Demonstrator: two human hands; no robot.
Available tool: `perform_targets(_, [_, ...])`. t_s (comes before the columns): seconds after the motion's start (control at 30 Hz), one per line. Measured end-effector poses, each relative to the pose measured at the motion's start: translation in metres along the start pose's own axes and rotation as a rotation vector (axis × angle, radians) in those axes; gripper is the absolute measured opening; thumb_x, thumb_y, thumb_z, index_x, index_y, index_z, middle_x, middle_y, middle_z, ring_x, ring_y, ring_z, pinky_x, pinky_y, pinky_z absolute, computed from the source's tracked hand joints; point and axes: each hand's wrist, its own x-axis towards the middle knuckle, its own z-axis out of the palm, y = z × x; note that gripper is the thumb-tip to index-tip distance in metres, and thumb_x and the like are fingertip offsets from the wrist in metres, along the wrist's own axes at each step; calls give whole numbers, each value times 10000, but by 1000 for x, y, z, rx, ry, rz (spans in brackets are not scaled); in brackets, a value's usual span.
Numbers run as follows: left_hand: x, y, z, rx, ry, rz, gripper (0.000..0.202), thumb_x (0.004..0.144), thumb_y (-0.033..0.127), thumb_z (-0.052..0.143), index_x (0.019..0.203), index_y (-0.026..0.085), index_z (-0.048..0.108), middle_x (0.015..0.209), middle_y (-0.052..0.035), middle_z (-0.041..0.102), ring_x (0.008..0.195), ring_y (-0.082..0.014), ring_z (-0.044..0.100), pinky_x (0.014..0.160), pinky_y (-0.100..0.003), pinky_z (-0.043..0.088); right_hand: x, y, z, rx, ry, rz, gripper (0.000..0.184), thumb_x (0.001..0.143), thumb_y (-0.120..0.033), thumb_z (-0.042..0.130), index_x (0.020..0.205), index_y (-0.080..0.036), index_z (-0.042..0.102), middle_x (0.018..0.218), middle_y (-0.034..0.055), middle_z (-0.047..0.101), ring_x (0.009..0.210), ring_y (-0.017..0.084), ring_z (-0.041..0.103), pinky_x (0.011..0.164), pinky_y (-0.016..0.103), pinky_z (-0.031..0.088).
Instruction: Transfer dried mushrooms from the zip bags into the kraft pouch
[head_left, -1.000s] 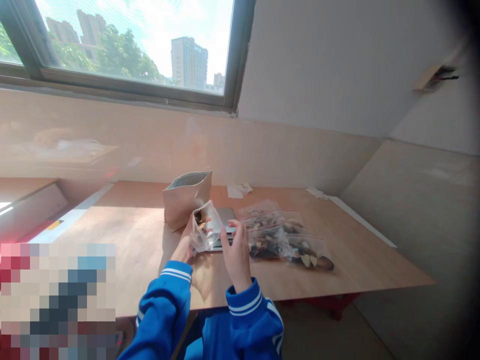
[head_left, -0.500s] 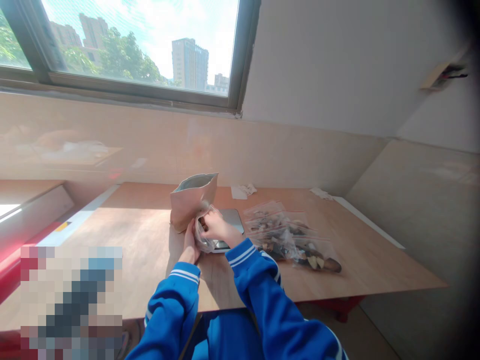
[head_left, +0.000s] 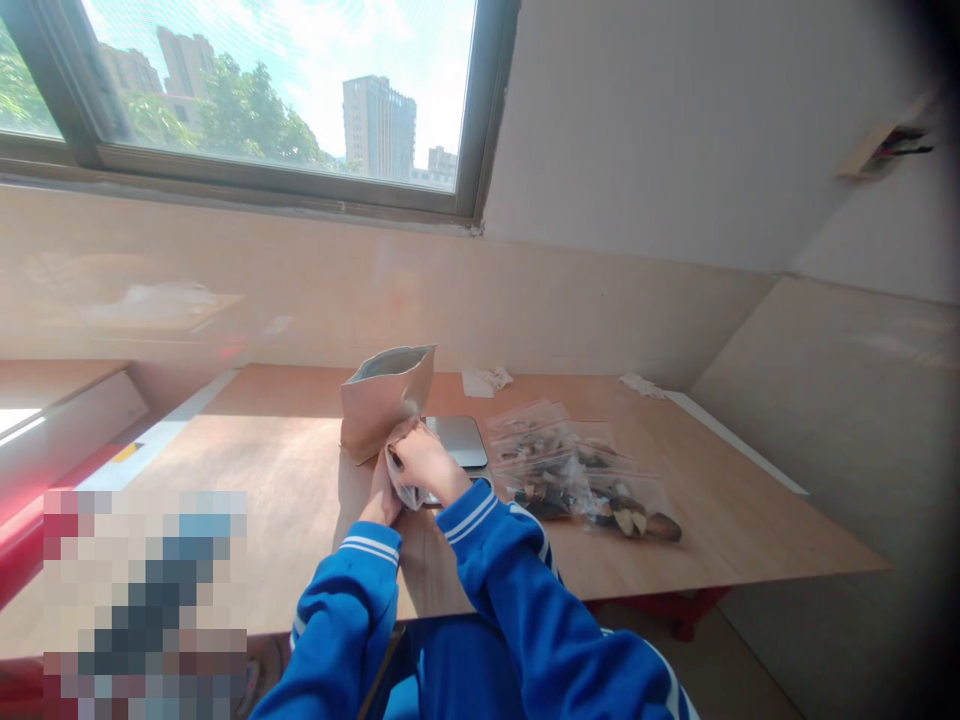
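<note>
A clear plastic bag (head_left: 410, 494) is in my left hand (head_left: 382, 492), which is wrapped round its left side; most of those fingers are hidden. My right hand (head_left: 426, 458) reaches into the mouth of this bag, its fingers curled downward, and what they hold is out of sight. Something dark shows by the fingers. Just behind both hands a brown kraft pouch (head_left: 386, 405) stands upright with its top gaping and a silvery lining. A flat scale (head_left: 463, 441) with a metallic top lies beyond my right hand, partly covered by it.
Several clear zip bags (head_left: 555, 462) of dark and pale dried pieces lie to the right on the wooden table (head_left: 720, 520). Crumpled white paper (head_left: 491, 381) rests at the back edge, near the wall. A window (head_left: 285, 100) is above.
My right hand has moved slightly left and down, deeper into the clear bag, and more of the scale's top shows. The pouch has stayed put.
</note>
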Motion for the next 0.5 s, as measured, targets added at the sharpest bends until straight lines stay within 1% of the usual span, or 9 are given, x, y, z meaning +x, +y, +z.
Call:
perform_targets(0.1, [-3, 2, 3, 28, 84, -28, 321, 965, 314, 347, 1064, 174, 618, 875, -60, 694, 1032, -211, 646, 820, -331, 553, -1, -2, -3, -12, 11, -59, 289, 816, -178, 582, 1086, -95, 646, 1239, 165, 603, 1211, 263, 487, 1087, 360, 298])
perform_targets(0.17, [-5, 4, 4, 57, 99, -26, 312, 963, 294, 342, 1024, 170, 622, 834, -55, 686, 1008, -213, 650, 811, -323, 552, 0, -3, -2, -10, -9, -70, 290, 833, -161, 556, 1107, -110, 633, 1212, 144, 625, 1179, 251, 518, 1067, 352, 321])
perform_targets(0.23, [-6, 5, 3, 76, 89, -18, 281, 949, 259, 365, 972, 161, 627, 779, -54, 677, 977, -221, 653, 802, -315, 551, 1, -2, 0, 5, -32, -74, 277, 851, -141, 517, 1104, -129, 628, 1137, 125, 664, 1116, 236, 561, 1026, 349, 357])
perform_targets(0.33, [-8, 5, 0, 94, 61, -14, 233, 917, 228, 418, 858, 139, 624, 709, -68, 661, 946, -238, 651, 800, -308, 544, 4, -2, 9, 25, -13, -77, 248, 881, -149, 476, 1077, -138, 627, 1082, 122, 683, 1079, 230, 576, 1014, 359, 362])
perform_targets(0.4, [-9, 4, -2, 108, 39, -1, 212, 901, 230, 444, 808, 141, 613, 716, -72, 664, 957, -243, 643, 815, -306, 536, 5, -1, 15, 24, -11, -54, 227, 873, -174, 499, 1052, -124, 628, 1085, 141, 678, 1084, 248, 564, 1011, 375, 364])
perform_targets(0.5, [-9, 2, -5, 137, -9, 22, 196, 892, 262, 462, 813, 154, 606, 775, -72, 681, 1012, -247, 624, 848, -314, 525, 7, 1, 21, 12, -46, -21, 243, 825, -178, 562, 1046, -102, 629, 1099, 163, 665, 1093, 271, 545, 984, 378, 382])
